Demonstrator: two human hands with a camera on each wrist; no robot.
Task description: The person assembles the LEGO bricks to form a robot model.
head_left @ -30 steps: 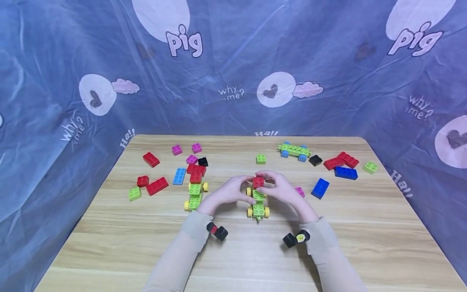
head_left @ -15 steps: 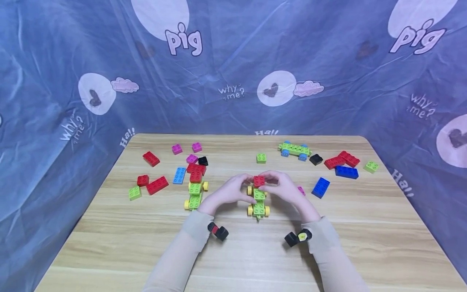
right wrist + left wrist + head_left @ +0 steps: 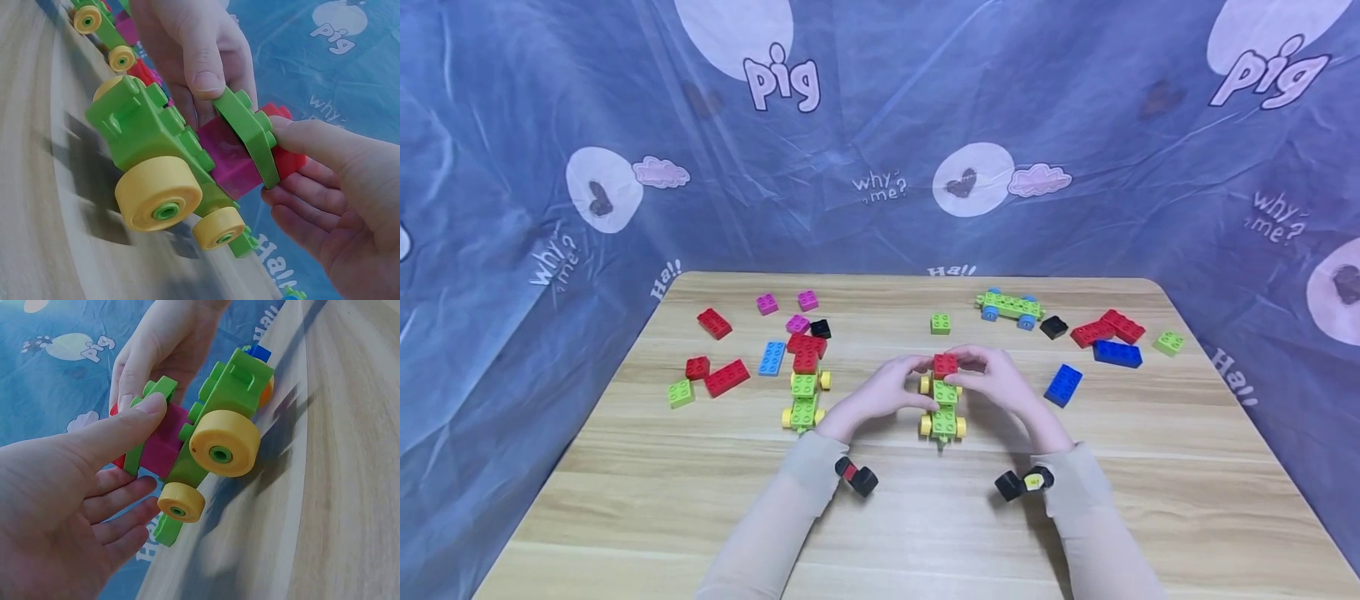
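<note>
A toy car with a green wheeled base (image 3: 140,128) and yellow wheels (image 3: 225,444) is between the two hands. Stacked on the base are a magenta brick (image 3: 228,159), a flat green piece (image 3: 250,134) and a red brick (image 3: 945,365) on top. My left hand (image 3: 891,389) pinches the green piece, its thumb along the edge and its other fingers spread below. From the other side, my right hand (image 3: 996,383) grips the red brick, with its thumb at the green piece's studs. Part of the red brick is hidden behind fingers in both wrist views.
A similar green car (image 3: 803,408) with red bricks stands left of the hands. Red, magenta, black and light blue bricks (image 3: 771,358) lie around it. At the back right are a blue-wheeled car base (image 3: 1011,307), blue bricks (image 3: 1063,385) and red bricks (image 3: 1123,326).
Both hands and the toy car have shifted slightly to the right, still in the same hold. A magenta brick beside the right hand is now hidden. The camera view has moved a little.
</note>
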